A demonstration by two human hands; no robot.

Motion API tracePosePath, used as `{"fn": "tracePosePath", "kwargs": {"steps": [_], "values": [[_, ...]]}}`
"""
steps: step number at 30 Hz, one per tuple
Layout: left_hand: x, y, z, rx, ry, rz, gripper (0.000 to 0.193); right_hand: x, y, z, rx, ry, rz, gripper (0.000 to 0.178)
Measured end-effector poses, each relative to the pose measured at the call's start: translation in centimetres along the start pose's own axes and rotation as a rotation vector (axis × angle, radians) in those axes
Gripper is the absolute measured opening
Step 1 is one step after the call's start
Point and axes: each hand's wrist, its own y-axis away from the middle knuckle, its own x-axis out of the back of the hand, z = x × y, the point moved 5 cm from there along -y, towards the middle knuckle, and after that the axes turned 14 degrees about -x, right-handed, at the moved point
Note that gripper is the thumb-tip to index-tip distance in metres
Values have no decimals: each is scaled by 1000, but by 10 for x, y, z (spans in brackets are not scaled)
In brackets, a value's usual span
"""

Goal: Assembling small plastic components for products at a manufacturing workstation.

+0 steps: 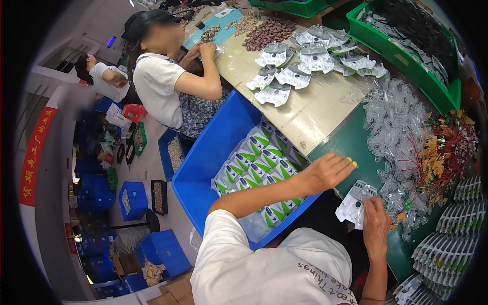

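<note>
A person's bare right hand [375, 219] pinched the right side of a white, curved plastic panel [347, 205] between its fingers, at the near edge of a green-topped table [349, 138]. The left hand [325, 172] hung just beyond it, fingers curled narrow; whether they held anything could not be told. Farther in on the table lay a heap of clear plastic pieces [394, 114], beside tangled thin red wires [418, 158]. A deep blue plastic bin [209, 140] of white-and-green panels [262, 165] stood against the table's left edge.
</note>
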Motion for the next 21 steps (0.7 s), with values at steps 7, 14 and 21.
{"fn": "tracePosePath", "kwargs": {"steps": [7, 14, 21], "values": [[-9, 28, 15, 116, 235, -157, 36, 0, 0, 2, -37, -31, 20, 20], [-7, 28, 13, 198, 315, -131, 37, 0, 2, 0, -45, -22, 27, 20], [-7, 14, 26, 276, 601, 53, 32, -3, 3, 8, -34, 23, -6, 25]]}}
